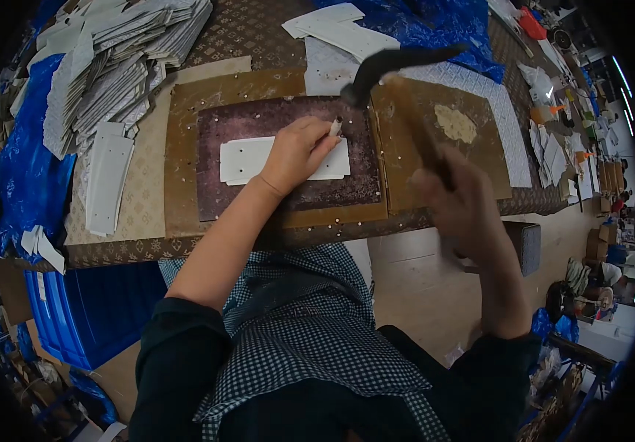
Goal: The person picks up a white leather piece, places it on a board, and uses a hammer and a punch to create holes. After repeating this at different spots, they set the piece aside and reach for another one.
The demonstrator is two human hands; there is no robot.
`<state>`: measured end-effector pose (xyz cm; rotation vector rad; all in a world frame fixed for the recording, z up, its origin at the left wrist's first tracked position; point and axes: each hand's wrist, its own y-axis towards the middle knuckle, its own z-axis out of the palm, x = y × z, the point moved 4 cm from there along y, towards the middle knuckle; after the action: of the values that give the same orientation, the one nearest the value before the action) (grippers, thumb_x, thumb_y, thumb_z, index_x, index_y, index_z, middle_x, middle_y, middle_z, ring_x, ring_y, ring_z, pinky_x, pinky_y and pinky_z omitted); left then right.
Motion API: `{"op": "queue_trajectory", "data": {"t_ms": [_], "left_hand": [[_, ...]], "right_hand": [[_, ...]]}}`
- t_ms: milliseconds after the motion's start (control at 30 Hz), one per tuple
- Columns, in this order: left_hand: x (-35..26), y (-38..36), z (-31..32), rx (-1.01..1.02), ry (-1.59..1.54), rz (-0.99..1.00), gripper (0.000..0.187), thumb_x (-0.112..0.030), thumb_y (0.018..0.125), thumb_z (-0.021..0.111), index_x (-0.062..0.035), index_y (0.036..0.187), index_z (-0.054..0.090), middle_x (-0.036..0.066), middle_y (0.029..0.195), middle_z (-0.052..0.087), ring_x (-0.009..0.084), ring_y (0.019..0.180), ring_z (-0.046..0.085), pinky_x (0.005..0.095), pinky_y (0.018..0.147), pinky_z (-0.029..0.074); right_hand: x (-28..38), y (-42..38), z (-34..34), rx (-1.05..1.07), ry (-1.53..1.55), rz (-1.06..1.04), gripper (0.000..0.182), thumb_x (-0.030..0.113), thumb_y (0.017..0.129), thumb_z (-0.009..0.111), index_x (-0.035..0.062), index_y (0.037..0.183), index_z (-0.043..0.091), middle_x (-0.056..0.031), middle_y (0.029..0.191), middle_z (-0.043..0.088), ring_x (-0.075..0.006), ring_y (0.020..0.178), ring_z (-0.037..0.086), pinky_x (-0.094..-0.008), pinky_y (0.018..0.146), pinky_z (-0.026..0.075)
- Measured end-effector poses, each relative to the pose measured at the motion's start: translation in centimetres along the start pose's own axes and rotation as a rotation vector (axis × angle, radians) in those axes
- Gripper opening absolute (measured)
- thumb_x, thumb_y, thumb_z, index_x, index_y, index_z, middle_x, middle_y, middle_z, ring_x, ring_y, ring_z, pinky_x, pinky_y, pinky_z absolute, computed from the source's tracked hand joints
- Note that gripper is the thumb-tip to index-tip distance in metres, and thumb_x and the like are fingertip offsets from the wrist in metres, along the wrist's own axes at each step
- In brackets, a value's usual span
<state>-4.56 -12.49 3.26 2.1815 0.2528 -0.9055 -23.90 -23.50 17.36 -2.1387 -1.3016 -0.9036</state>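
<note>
My left hand [297, 151] rests on a stack of white card pieces [247, 159] lying on a dark purple board [288, 195], and pinches a small upright punch [336, 127] at the stack's upper right corner. My right hand [459, 200] grips the wooden handle of a hammer [398, 62], blurred with motion. The dark hammer head hangs just above and right of the punch.
Piles of white card pieces [111, 66] lie at the table's left and more [343, 26] at the back. Blue plastic sheeting [435, 26] covers the far side. A brown board [472, 140] lies at right. A blue crate [74, 313] stands below the table edge.
</note>
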Motion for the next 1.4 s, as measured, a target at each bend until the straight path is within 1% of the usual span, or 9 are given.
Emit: {"op": "queue_trajectory", "data": {"t_ms": [33,133,233,367,467,533,700,1067,1400], "left_hand": [[0.1,0.0,0.1,-0.004,0.000,0.010,0.015,-0.013,0.083,0.070,-0.0011,0.092,0.066,0.013,0.082,0.063,0.0332,0.076,0.061,0.0401,0.069,0.051],[0.4,-0.1,0.1,0.055,0.050,-0.046,0.014,-0.013,0.086,0.070,-0.0038,0.097,0.070,0.009,0.084,0.065,0.0246,0.074,0.062,0.0321,0.067,0.051],[0.0,0.0,0.0,0.025,-0.003,-0.032,0.015,-0.013,0.084,0.070,-0.0010,0.092,0.066,0.014,0.084,0.064,0.0331,0.078,0.062,0.0394,0.070,0.051],[0.2,-0.3,0.1,0.011,-0.011,-0.018,0.015,-0.013,0.084,0.070,-0.0015,0.094,0.067,0.013,0.085,0.064,0.0306,0.077,0.063,0.0372,0.069,0.051],[0.6,-0.6,0.1,0.033,-0.010,-0.071,0.016,-0.014,0.086,0.070,-0.0021,0.096,0.068,0.012,0.087,0.065,0.0278,0.077,0.063,0.0347,0.068,0.051],[0.4,-0.1,0.2,0.040,-0.046,-0.122,0.017,-0.014,0.084,0.069,-0.0005,0.093,0.066,0.014,0.086,0.065,0.0334,0.079,0.063,0.0392,0.071,0.052],[0.1,0.0,0.1,0.049,-0.063,-0.094,0.017,-0.013,0.087,0.069,-0.0013,0.100,0.067,0.010,0.091,0.065,0.0210,0.076,0.063,0.0292,0.068,0.051],[2.6,-0.2,-1.2,-0.058,-0.294,-0.569,0.015,-0.011,0.084,0.075,-0.0009,0.089,0.066,0.000,0.080,0.064,0.0053,0.074,0.058,0.0217,0.069,0.047],[0.0,-2.6,-1.1,0.138,-0.256,-0.404,0.015,-0.009,0.089,0.071,-0.0004,0.101,0.071,0.003,0.097,0.069,0.0080,0.086,0.062,0.0234,0.078,0.049]], "right_hand": [[1.6,-0.2,-1.0,-0.063,0.150,0.021,0.022,0.024,0.098,0.056,0.0022,0.097,0.053,-0.0007,0.061,0.050,-0.0111,0.050,0.048,-0.0291,0.047,0.039],[6.5,-0.8,-4.6,-0.306,0.381,-0.393,0.030,0.033,0.101,0.052,0.0036,0.102,0.052,0.0011,0.063,0.046,-0.0048,0.042,0.040,-0.0219,0.035,0.031],[6.2,-0.1,-4.2,-0.367,0.438,-0.588,0.033,0.036,0.101,0.051,0.0036,0.106,0.051,-0.0009,0.065,0.046,-0.0043,0.042,0.039,-0.0211,0.034,0.030],[-2.3,0.4,2.7,-0.025,-0.257,-0.229,0.026,0.024,0.100,0.053,-0.0012,0.103,0.051,-0.0018,0.066,0.054,-0.0106,0.045,0.048,-0.0279,0.046,0.039],[-1.2,-0.4,2.7,0.109,0.149,0.262,0.025,0.024,0.099,0.054,-0.0014,0.101,0.053,-0.0044,0.071,0.060,-0.0088,0.046,0.050,-0.0263,0.044,0.038],[-2.6,0.0,4.3,0.020,0.356,0.279,0.026,0.025,0.099,0.055,-0.0009,0.100,0.054,-0.0054,0.072,0.061,-0.0079,0.046,0.050,-0.0248,0.043,0.039],[-7.2,2.9,10.3,-0.191,0.762,0.188,0.029,0.026,0.101,0.052,-0.0015,0.110,0.053,-0.0106,0.102,0.071,-0.0076,0.044,0.050,-0.0215,0.042,0.042],[-8.2,3.7,12.6,-0.262,0.768,0.209,0.029,0.025,0.100,0.053,-0.0026,0.108,0.053,-0.0094,0.100,0.072,-0.0092,0.044,0.053,-0.0244,0.043,0.045],[-8.0,3.6,12.6,-0.271,0.768,0.177,0.029,0.026,0.100,0.053,-0.0021,0.108,0.051,-0.0121,0.100,0.072,-0.0082,0.045,0.052,-0.0223,0.043,0.043]]}}
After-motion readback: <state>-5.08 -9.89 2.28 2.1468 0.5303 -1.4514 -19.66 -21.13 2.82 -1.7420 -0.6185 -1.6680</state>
